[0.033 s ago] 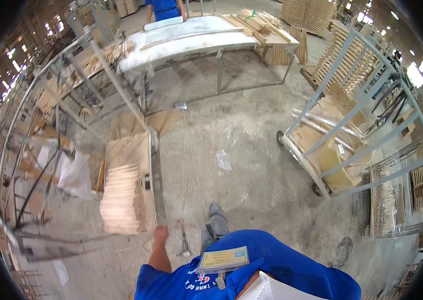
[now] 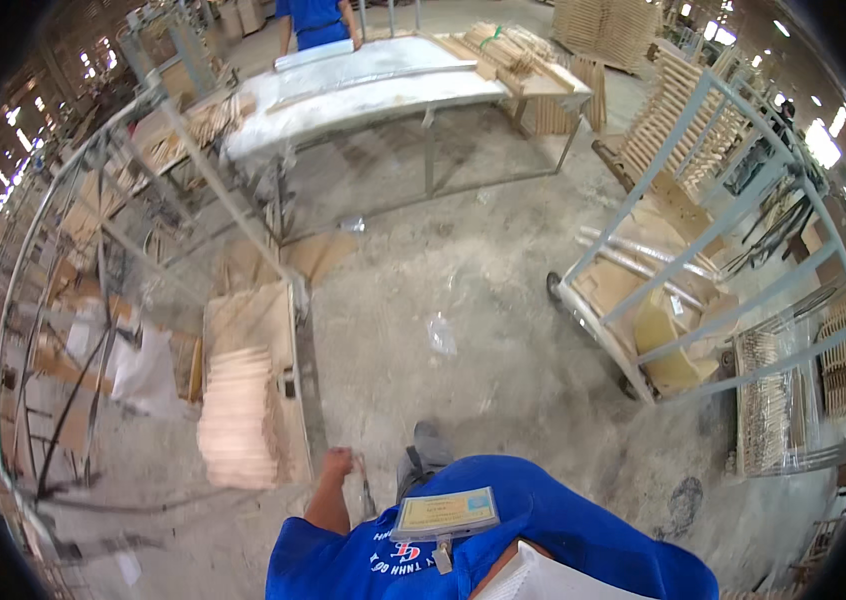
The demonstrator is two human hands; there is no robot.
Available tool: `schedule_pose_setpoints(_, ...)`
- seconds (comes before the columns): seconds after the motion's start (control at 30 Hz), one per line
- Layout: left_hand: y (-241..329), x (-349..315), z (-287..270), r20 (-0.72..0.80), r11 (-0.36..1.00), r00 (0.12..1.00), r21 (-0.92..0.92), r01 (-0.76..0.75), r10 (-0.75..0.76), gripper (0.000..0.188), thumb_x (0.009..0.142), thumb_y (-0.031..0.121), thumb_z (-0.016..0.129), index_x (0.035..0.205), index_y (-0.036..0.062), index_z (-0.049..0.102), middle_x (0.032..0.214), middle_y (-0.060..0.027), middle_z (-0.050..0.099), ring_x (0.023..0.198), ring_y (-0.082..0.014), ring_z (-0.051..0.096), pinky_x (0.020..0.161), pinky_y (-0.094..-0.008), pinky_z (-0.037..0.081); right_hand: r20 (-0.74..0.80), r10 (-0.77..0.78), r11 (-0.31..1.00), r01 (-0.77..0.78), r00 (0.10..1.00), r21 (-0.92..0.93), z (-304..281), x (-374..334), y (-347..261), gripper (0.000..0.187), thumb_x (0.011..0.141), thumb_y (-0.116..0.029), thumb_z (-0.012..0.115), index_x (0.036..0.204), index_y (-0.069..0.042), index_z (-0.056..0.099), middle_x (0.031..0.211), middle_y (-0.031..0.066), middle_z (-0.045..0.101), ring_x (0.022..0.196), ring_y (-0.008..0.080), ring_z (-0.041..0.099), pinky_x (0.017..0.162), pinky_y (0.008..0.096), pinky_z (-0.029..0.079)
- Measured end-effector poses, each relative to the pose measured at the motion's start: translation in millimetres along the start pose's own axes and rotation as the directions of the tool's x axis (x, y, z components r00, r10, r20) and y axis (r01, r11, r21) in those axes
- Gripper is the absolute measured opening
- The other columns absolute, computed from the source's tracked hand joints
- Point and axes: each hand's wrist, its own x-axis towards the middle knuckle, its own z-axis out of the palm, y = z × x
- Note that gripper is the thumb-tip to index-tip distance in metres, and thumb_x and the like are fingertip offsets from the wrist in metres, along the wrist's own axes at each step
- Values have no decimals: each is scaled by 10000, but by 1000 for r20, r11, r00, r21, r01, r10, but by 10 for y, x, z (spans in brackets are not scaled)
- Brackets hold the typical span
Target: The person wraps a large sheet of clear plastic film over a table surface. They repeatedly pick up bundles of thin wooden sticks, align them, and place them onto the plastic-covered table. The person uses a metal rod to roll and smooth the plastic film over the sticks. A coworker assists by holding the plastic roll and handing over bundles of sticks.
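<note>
My left hand (image 2: 339, 460) hangs low beside my body, fingers curled closed, with nothing visible in it. It is near the end of a flat cart (image 2: 295, 400) that carries a stack of pale wooden pieces (image 2: 238, 420); a gap separates hand and stack. Just right of the hand, a dark long-handled object (image 2: 367, 492) shows against the floor, its kind unclear. Whether the hand touches it I cannot tell. My right hand is out of view, and only the blue sleeve (image 2: 643, 545) shows on that side.
A white-topped table (image 2: 363, 95) stands ahead, with bundled wooden strips (image 2: 508, 50) on it and a person in blue (image 2: 318, 25) behind. To the right is a wheeled cart (image 2: 603, 330) with grey rails. Metal rack frames (image 2: 18, 260) stand left. Clear plastic (image 2: 441, 335) lies on the floor.
The stack of wood and the floor plastic sit slightly lower in the picture, closer to me. My left hand has shifted a little rightward and up. My visible foot appears nearer my body.
</note>
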Motion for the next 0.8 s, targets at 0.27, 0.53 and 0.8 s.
schedule_pose_setpoints(0.27, 2903, 2331, 199, 472, 830, 805, 234, -507, 359, 470, 928, 457, 623, 1097, 41, 761, 1121, -230, 739, 1082, -383, 702, 949, -481, 538, -108, 180, 881, -111, 978, 461, -641, 776, -2196, 376, 990, -356, 593, 1088, -37, 766, 1036, 129, 769, 952, 306, 722, 864, 458, 558)
schedule_pose_setpoints(0.53, 4726, 4166, -507, 31, 917, 939, 206, -341, 342, 415, 973, 440, 618, 1094, 59, 729, 1083, -207, 744, 1034, -360, 713, 888, -453, 552, 71, -177, 984, 175, 982, 31, -1558, 3314, -4174, 439, 959, -417, 622, 1028, -11, 771, 1008, 212, 765, 967, 372, 732, 890, 474, 555)
schedule_pose_setpoints(0.8, 5577, 5948, -1700, -471, 953, 853, -77, -292, 223, 370, 956, 401, 681, 1119, 72, 730, 1055, -172, 754, 993, -353, 722, 858, -443, 564, -177, -634, 740, 523, 753, -423, -3878, 5685, -8002, 445, 962, -469, 625, 1126, -77, 754, 1056, 235, 743, 1033, 434, 707, 886, 518, 551)
